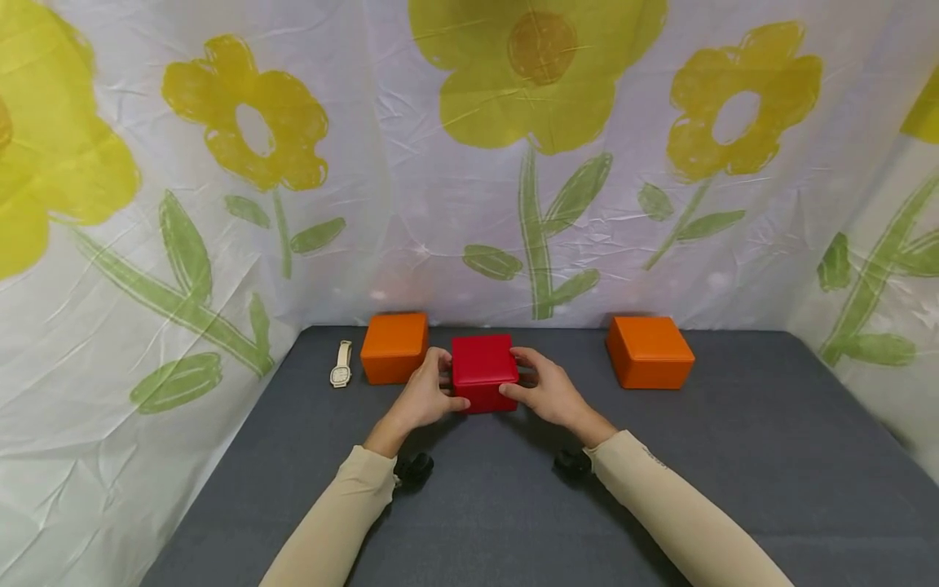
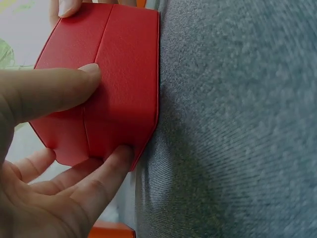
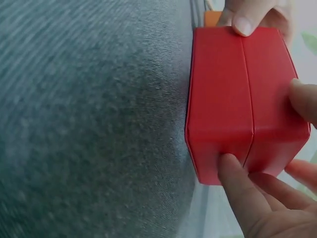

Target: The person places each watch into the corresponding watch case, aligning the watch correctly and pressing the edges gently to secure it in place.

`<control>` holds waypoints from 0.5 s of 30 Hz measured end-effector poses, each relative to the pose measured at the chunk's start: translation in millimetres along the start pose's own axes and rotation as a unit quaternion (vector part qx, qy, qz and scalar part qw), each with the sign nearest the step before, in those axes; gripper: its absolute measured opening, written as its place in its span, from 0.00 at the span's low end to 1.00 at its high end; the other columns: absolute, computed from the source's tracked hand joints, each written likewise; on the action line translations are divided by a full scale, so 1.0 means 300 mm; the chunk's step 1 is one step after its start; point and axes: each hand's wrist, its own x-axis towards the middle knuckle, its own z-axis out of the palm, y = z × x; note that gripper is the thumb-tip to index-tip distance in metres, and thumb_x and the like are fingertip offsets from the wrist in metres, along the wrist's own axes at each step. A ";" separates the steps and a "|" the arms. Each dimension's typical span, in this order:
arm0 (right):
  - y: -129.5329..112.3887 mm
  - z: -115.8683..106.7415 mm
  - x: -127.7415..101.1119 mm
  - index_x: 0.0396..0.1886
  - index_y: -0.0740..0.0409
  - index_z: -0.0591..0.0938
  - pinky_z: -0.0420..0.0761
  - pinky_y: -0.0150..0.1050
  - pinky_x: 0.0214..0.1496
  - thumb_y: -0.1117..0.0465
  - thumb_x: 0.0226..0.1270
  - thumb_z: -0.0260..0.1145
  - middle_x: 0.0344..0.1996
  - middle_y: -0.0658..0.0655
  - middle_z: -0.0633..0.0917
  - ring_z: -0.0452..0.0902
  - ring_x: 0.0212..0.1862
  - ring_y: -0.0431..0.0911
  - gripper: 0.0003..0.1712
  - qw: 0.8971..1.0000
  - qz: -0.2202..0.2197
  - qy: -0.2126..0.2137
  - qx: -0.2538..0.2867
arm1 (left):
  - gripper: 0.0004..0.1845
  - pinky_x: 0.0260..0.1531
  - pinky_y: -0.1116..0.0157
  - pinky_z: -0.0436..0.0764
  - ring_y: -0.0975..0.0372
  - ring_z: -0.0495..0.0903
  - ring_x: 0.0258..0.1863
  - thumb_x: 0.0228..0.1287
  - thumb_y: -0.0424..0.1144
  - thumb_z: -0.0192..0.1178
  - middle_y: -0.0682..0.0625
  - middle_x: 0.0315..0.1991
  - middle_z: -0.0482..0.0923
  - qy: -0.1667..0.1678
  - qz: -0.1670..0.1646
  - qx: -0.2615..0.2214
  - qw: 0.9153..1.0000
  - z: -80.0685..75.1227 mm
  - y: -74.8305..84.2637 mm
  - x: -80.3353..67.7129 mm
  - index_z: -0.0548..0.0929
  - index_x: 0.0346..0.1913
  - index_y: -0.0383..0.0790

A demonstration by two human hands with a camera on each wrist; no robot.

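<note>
**Ana:** Head view first: where was the red box?

**Ben:** It sat on the grey table, near the far edge and about midway across. The left hand was on its left side and the right hand on its right side, so the box lay between the two palms.

**Ana:** Were the hands really gripping it, or only touching?

**Ben:** Gripping. The left wrist view showed the left thumb pressed on the front face of the box, with another finger curled against its lower corner. The right wrist view showed the same from the other side: the right thumb pressed by the seam on the front face of the box, and the other fingers wrapped round the far side. Both hands were closed round it.

**Ana:** Was it lifted?

**Ben:** I could not tell. In both wrist views its bottom edge lay right against the grey cloth, and a seam ran round the middle where lid and base met.

**Ana:** What else was on the table?

**Ben:** One orange box stood just behind and to the left of the red one, close to the left hand. A second orange box stood well apart to the right. A pale wristwatch lay flat just left of the first orange box. A flowered sheet hung behind and at both sides.
</note>
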 end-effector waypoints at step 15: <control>0.069 -0.094 0.033 0.68 0.57 0.66 0.79 0.48 0.52 0.51 0.61 0.70 0.60 0.61 0.75 0.77 0.54 0.56 0.39 0.999 0.019 0.032 -0.008 | 0.38 0.44 0.59 0.81 0.52 0.78 0.50 0.48 0.31 0.74 0.42 0.56 0.71 -0.019 0.013 -0.008 1.000 0.073 0.030 0.133 0.61 0.59 0.42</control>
